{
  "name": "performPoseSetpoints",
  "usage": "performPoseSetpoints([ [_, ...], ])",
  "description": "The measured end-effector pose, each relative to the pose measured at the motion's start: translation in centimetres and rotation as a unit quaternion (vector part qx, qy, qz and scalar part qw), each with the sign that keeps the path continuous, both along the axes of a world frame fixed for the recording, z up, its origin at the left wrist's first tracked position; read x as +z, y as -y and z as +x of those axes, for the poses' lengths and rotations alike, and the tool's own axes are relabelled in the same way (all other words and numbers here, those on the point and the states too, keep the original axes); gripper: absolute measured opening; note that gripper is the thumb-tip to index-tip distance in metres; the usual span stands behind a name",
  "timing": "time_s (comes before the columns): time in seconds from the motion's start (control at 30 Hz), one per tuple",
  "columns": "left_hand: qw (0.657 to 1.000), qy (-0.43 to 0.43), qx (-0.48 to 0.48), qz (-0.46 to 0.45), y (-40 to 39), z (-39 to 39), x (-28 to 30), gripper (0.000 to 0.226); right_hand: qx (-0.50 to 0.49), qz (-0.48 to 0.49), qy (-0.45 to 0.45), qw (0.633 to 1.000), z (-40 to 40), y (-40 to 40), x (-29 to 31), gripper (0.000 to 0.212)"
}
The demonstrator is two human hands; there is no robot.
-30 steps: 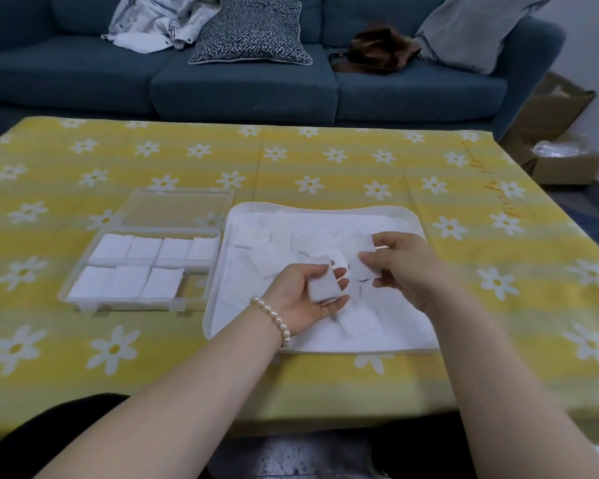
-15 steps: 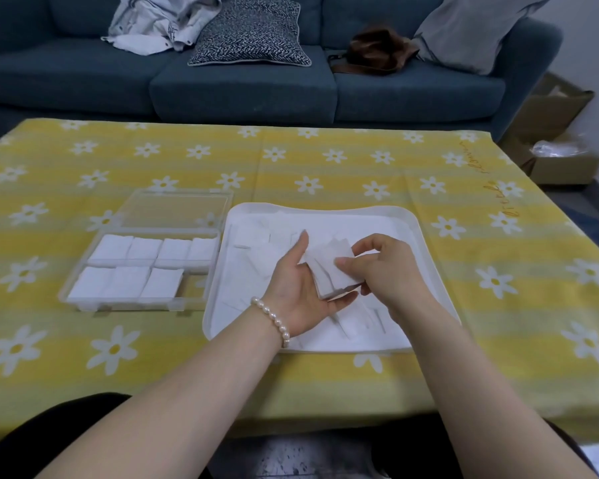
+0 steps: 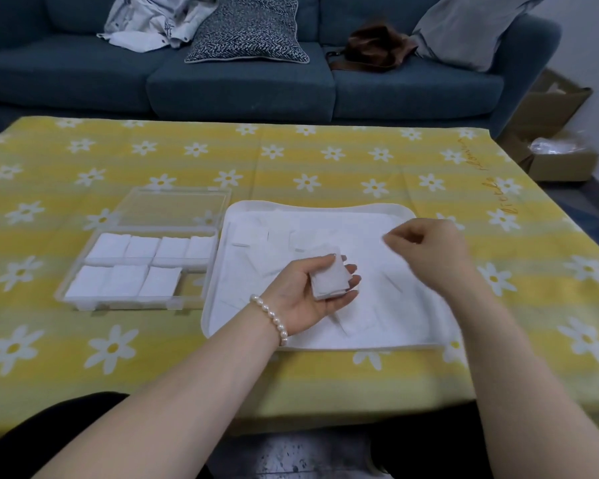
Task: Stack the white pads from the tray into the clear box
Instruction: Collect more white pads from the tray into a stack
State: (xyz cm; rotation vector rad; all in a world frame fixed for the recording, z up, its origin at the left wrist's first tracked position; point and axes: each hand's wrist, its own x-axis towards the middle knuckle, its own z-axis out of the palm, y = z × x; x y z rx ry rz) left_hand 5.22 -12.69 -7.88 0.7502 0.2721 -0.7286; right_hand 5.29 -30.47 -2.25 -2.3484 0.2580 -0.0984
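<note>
Clearly these white pads are going to handle as light, soft, limp things, judging by how thin and flat they are lying. The left hand [image 3: 305, 292] is cupping a small stack of pads [image 3: 329, 280] palm-up over the tray [image 3: 218, 271], with the thumb curling over the top and the fingers supporting it from below, so its grip is closing round the stack. The right hand [image 3: 426, 250] is hovering over the far right part of the tray with fingers loosely curling; it is blurred, and whether its grip is pinching a pad I cannot tell.

More loose pads [image 3: 325, 236] are lying scattered, overlapping, across the tray floor. The clear box [image 3: 187, 304] is sitting just left of the tray on the desk [image 3: 325, 160], with seven of its compartments already holding pads and the near right one looking empty.

Such pads are likely to bend and slide off each other, so I judge the safest hold to be a gentle pinch across the flat faces of the stack, squeezing just enough to keep the edges aligned. Single pads should be lifting best from a free corner or edge.
</note>
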Motion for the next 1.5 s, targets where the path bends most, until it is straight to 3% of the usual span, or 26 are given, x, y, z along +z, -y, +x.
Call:
performPoseSetpoints([
  [0.2,0.999,0.001,-0.042,0.010,0.5,-0.5,-0.2,0.018,-0.007,-0.082,-0.134,0.988,2.4,4.4,-3.5,0.022],
  [0.4,0.999,-0.005,-0.047,0.006,0.4,-0.5,-0.1,0.023,0.004,-0.188,-0.168,0.968,3.4,2.9,-6.3,0.042],
  [0.53,0.999,-0.014,-0.046,0.016,0.2,-0.5,-0.1,0.024,-0.022,-0.186,-0.213,0.959,3.7,1.9,-6.6,0.041],
  [0.63,0.999,-0.020,-0.042,0.024,0.2,-0.5,-0.2,0.024,-0.026,-0.144,-0.247,0.958,3.8,1.9,-6.3,0.042],
  [0.73,0.999,-0.026,-0.029,0.027,0.2,-0.3,-0.1,0.024,-0.028,-0.074,-0.230,0.970,3.7,1.7,-5.3,0.021],
  [0.83,0.999,-0.028,-0.013,0.027,0.2,-0.2,0.1,0.019,-0.024,0.023,-0.183,0.982,3.3,0.8,-4.0,0.045],
  [0.93,0.999,-0.026,0.014,0.045,0.3,-0.1,0.4,0.016,-0.002,0.148,-0.127,0.981,2.0,-0.9,-2.4,0.033],
  [1.1,0.999,-0.008,0.034,0.029,0.4,0.2,0.2,0.075,0.073,0.297,-0.111,0.946,-0.3,-3.9,-0.3,0.037],
  [1.2,0.999,0.024,0.015,0.027,0.6,0.0,0.3,0.092,0.070,0.294,-0.091,0.949,-0.9,-5.0,-0.7,0.041],
  [1.3,0.999,0.025,0.023,0.005,0.7,-0.2,0.4,0.077,0.061,0.234,-0.075,0.967,-0.9,-5.7,-1.1,0.043],
  [1.43,0.999,0.035,0.015,-0.024,0.2,-0.3,0.1,0.024,0.062,0.125,-0.065,0.988,-0.6,-6.2,-1.3,0.043],
  [1.5,0.999,0.040,0.001,-0.030,0.1,-0.4,0.0,0.020,0.072,0.064,-0.061,0.993,-0.9,-6.5,-1.2,0.045],
])
